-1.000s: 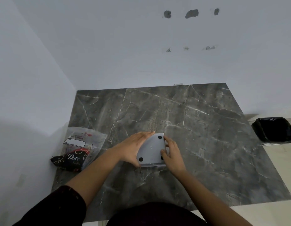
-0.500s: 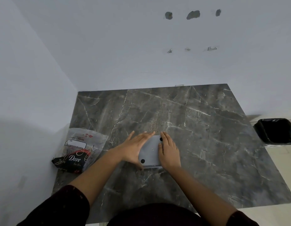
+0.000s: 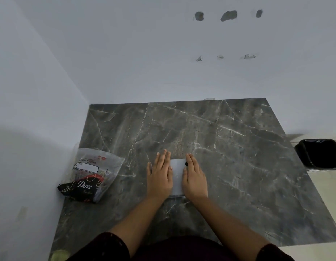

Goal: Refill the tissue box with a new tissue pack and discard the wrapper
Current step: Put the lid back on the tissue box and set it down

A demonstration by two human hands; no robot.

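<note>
**Both palms flat on upside-down tissue box**

Hidden/unclear: the tissue box (image 3: 177, 176) is mostly covered by the two hands, only a pale strip shows between them plus one black foot dot near the right index finger. Box sides, opening and contents not visible. Small print on the wrapper (image 3: 90, 176) is too blurred to read beyond "Dove" and "Big Tissues"; can't tell whether it is empty. Bin (image 3: 320, 154) is cut off at the right frame edge. Sleeves cut off at the bottom.

Box sits near the centre-front of the dark marble desk (image 3: 238, 157), underside up. Left hand (image 3: 159, 176) lies on its left part, right hand (image 3: 195, 178) on its right part, both touching it.

Fingers (image 3: 164, 157) straight, extended and close together, pointing away from the person, laid flat, not curled round anything. Palms down, forearms converging from the lower frame.

Wrapper lies at the desk's left edge by the wall, well apart from the hands. Black-lined bin stands on the floor right of the desk.
</note>
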